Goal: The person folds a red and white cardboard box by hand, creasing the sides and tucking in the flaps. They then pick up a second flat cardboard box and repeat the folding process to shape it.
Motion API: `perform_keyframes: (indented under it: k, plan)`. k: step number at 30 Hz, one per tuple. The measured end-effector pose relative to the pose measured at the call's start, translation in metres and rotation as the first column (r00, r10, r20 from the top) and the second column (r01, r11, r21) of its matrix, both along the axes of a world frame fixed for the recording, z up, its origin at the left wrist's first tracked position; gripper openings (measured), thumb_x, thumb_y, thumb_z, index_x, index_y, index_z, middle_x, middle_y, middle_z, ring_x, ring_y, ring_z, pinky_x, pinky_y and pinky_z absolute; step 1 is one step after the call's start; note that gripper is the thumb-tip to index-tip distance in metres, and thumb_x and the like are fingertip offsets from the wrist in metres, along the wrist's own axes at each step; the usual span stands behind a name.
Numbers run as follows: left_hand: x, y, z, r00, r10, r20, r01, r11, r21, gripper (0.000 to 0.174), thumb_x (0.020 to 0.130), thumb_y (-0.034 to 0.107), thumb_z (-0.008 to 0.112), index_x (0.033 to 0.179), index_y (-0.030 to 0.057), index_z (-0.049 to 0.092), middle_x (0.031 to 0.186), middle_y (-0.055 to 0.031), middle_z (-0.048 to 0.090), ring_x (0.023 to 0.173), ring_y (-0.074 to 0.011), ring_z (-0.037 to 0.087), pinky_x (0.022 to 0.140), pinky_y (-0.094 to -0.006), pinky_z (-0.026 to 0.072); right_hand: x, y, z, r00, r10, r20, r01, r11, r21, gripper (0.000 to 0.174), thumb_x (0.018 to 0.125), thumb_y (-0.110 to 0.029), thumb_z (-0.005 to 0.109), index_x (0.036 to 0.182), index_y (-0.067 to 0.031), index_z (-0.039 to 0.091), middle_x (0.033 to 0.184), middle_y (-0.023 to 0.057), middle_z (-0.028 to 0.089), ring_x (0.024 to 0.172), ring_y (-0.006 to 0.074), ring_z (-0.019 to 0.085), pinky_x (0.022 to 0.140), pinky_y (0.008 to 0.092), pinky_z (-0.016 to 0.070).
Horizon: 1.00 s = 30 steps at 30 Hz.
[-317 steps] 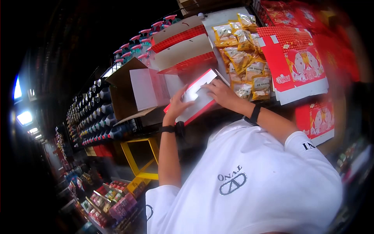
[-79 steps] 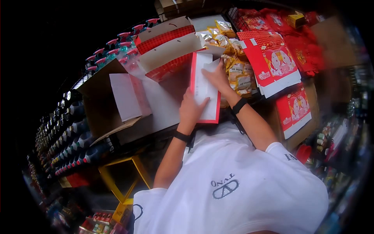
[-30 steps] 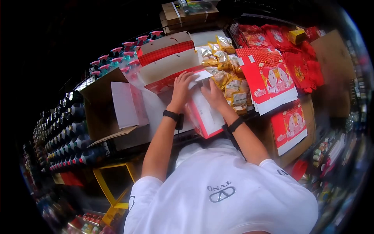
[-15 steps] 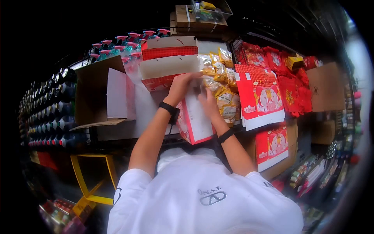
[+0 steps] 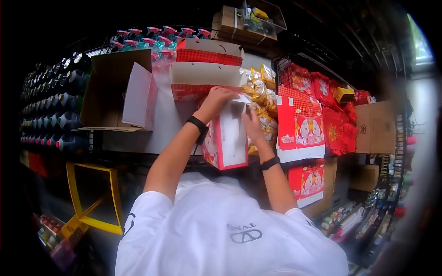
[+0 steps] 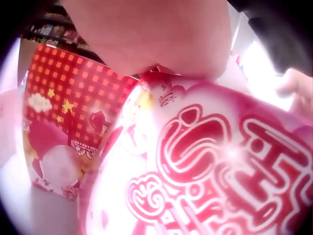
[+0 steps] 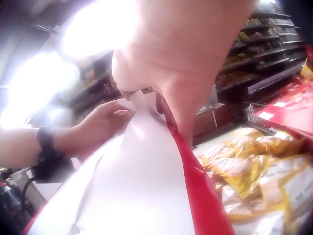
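Note:
A red and white cardboard gift box (image 5: 232, 140) stands at the front edge of the display table, its plain white side turned up. My left hand (image 5: 215, 102) grips its far end, fingers bent over the edge. In the left wrist view that hand (image 6: 151, 36) covers the top edge of the printed panel (image 6: 215, 166). My right hand (image 5: 252, 127) holds the far right corner. Seen from the right wrist, its thumb and fingers (image 7: 168, 98) pinch a white flap (image 7: 144, 105), with the left hand (image 7: 105, 120) close beside it.
Two open red checked boxes (image 5: 202, 76) stand behind. Yellow snack packets (image 5: 261, 94) and flat printed cartons (image 5: 301, 124) lie to the right. At left are an open brown carton (image 5: 110, 89) and dark bottles (image 5: 64, 115). A yellow frame (image 5: 94, 221) stands below the table.
Earlier the box lay tilted with both hands along its white side. My left hand has since moved to the far end, and the box stands lower at the table edge. The head view has turned right.

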<state>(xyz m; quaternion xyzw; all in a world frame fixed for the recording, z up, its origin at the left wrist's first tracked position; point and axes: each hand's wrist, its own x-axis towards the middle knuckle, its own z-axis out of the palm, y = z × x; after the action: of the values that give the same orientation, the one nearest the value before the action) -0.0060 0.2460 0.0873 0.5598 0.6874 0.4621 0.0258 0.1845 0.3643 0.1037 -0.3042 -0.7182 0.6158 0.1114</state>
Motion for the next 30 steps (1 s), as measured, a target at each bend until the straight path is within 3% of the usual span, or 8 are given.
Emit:
perform_keyframes:
  k: [5,9,12,14,17,19,22,30]
  plan:
    - [0.012,-0.005,0.028,0.954,0.031,-0.298,-0.059,0.995,-0.085,0.047,0.087,-0.004,0.065,0.128,0.0180,0.070,0.110,-0.0099,0.069,0.110,-0.0319,0.065,0.110,-0.0521,0.0426,0.002,0.006,-0.014,0.999,0.046,-0.022,-0.046,0.999,-0.012,0.061,0.104,-0.020,0.059,0.154,0.0067,0.035,0.142,0.0170,0.057,0.132,0.0226,0.056,0.111,0.0349,0.0438]
    - [-0.007,0.005,0.021,0.973,-0.116,-0.199,0.122,0.992,0.015,0.063,0.083,-0.008,0.064,0.138,0.0222,0.067,0.108,-0.0104,0.069,0.106,-0.0327,0.066,0.101,-0.0447,0.0521,0.001,0.002,-0.004,0.990,0.115,-0.082,-0.114,0.993,0.023,0.069,0.103,-0.016,0.056,0.160,0.0069,0.024,0.152,0.0194,0.048,0.140,0.0248,0.050,0.116,0.0359,0.0396]
    - [-0.013,0.003,0.034,0.976,-0.149,-0.162,0.146,0.989,-0.031,0.062,0.080,-0.012,0.061,0.133,0.0207,0.069,0.110,-0.0112,0.069,0.105,-0.0330,0.067,0.092,-0.0392,0.0564,-0.003,0.000,-0.001,0.986,0.144,-0.086,-0.143,0.990,0.015,0.073,0.103,-0.014,0.054,0.162,0.0072,0.017,0.158,0.0202,0.042,0.143,0.0264,0.047,0.118,0.0364,0.0375]
    - [-0.020,0.002,0.047,0.979,-0.139,-0.152,0.123,0.987,-0.108,0.058,0.079,-0.017,0.057,0.124,0.0162,0.072,0.117,-0.0112,0.070,0.107,-0.0332,0.068,0.091,-0.0409,0.0568,-0.007,-0.005,0.014,0.982,0.165,-0.089,-0.167,0.986,-0.018,0.075,0.102,-0.013,0.053,0.163,0.0079,0.013,0.162,0.0193,0.039,0.144,0.0270,0.047,0.119,0.0367,0.0367]
    - [-0.030,-0.001,0.052,0.969,-0.203,-0.143,0.181,0.972,-0.150,0.054,0.078,-0.019,0.054,0.117,0.0129,0.074,0.120,-0.0113,0.070,0.106,-0.0349,0.070,0.090,-0.0430,0.0573,-0.010,-0.003,-0.004,0.977,0.180,-0.117,-0.148,0.959,0.243,0.071,0.103,-0.018,0.051,0.163,0.0042,0.020,0.156,0.0214,0.048,0.140,0.0304,0.052,0.117,0.0379,0.0396]
    - [-0.031,-0.004,0.049,0.966,-0.191,-0.176,0.167,0.975,-0.145,0.052,0.078,-0.019,0.054,0.114,0.0120,0.074,0.119,-0.0111,0.070,0.106,-0.0352,0.070,0.091,-0.0428,0.0572,-0.015,0.010,-0.004,0.964,0.262,-0.037,-0.242,0.930,0.276,0.068,0.103,-0.023,0.049,0.162,0.0007,0.026,0.148,0.0243,0.055,0.135,0.0336,0.057,0.113,0.0392,0.0423]
    - [-0.034,-0.007,0.048,0.961,-0.222,-0.163,0.194,0.966,-0.173,0.051,0.079,-0.020,0.054,0.113,0.0115,0.075,0.120,-0.0105,0.070,0.105,-0.0353,0.070,0.092,-0.0426,0.0570,-0.013,-0.001,-0.012,0.976,0.216,-0.026,-0.201,0.940,0.276,0.065,0.102,-0.032,0.048,0.159,-0.0041,0.037,0.133,0.0294,0.063,0.125,0.0393,0.062,0.108,0.0413,0.0465]
    - [-0.042,-0.003,0.048,0.981,-0.192,-0.005,0.188,0.963,-0.192,0.046,0.084,-0.019,0.055,0.105,0.0125,0.081,0.120,-0.0112,0.073,0.107,-0.0344,0.071,0.093,-0.0400,0.0576,-0.012,-0.003,-0.001,0.977,0.184,0.108,-0.200,0.966,0.165,0.069,0.098,-0.036,0.053,0.158,-0.0033,0.039,0.138,0.0313,0.061,0.130,0.0406,0.060,0.110,0.0417,0.0454]
